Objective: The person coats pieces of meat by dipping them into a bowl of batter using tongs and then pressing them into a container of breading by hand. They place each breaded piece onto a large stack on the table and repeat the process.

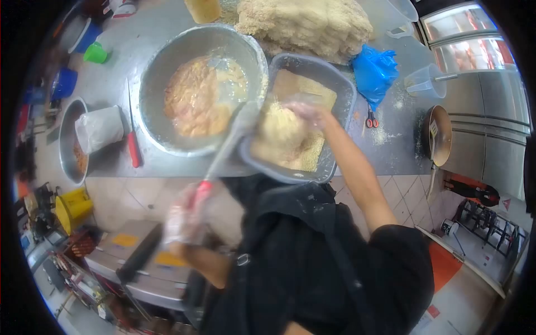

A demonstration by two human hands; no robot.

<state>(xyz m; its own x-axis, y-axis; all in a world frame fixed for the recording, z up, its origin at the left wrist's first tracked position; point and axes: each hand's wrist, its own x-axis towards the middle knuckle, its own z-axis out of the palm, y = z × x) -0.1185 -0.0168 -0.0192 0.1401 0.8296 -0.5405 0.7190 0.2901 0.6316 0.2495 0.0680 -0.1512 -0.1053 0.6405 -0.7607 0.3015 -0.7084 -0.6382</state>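
A single view from the person's head, tilted steeply down and slightly forward. Its fisheye lens bends the scene and leaves a dark round border. The worktop (139, 44) fills the upper half, close by; the person's black apron (312, 251) lies right under the lens. The left hand (183, 218), on a tool (220, 162), is nearest and blurred; the right hand (306, 111) reaches farther up.

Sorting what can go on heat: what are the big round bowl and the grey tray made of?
The bowl looks like metal, likely stainless steel, given its dull silvery sheen. The tray is probably plastic: matte grey, with a thick rounded rim and no metallic shine.
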